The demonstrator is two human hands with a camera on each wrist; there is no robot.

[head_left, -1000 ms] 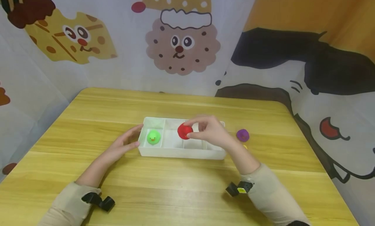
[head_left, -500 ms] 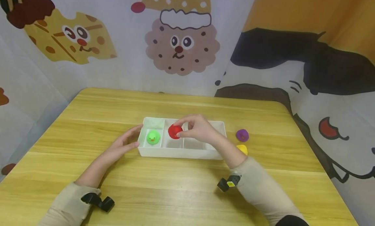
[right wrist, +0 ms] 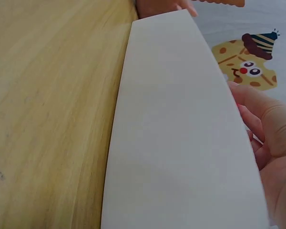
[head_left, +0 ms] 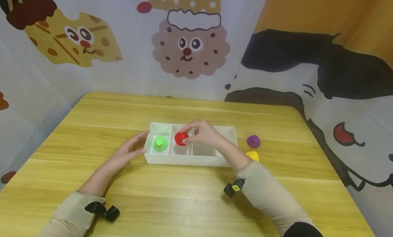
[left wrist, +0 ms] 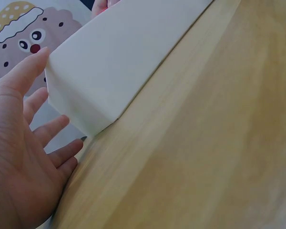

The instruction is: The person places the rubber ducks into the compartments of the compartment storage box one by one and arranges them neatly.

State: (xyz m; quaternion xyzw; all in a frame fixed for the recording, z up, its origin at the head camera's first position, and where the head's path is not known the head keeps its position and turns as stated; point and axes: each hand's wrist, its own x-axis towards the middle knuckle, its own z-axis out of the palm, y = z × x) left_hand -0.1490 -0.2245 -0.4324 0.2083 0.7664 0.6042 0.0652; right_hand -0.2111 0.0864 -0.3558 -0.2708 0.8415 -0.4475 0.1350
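Note:
A white compartment box (head_left: 190, 160) lies lengthwise on the table. In its second compartment from the left, my right hand (head_left: 206, 134) holds a red rubber duck (head_left: 180, 138) between thumb and fingers, low inside the walls. A green rubber duck (head_left: 160, 143) sits in the leftmost section, its beak facing me. My left hand (head_left: 130, 151) rests at the box's left end, thumb at the near corner; the left wrist view shows its fingers (left wrist: 52, 131) loosely spread beside the end wall. In the right wrist view the box's side wall (right wrist: 176, 124) hides most of the red duck.
Right of the box lie a purple toy (head_left: 253, 141) and a yellow toy (head_left: 253, 156), the yellow one partly behind the right forearm. The wooden table (head_left: 172, 199) ends at a curtain (head_left: 129, 83) with cartoon prints.
My right hand has moved left and slightly lowered with the red duck, from over the middle of the box into the second compartment. The yellow toy has come into view. The left hand stays put.

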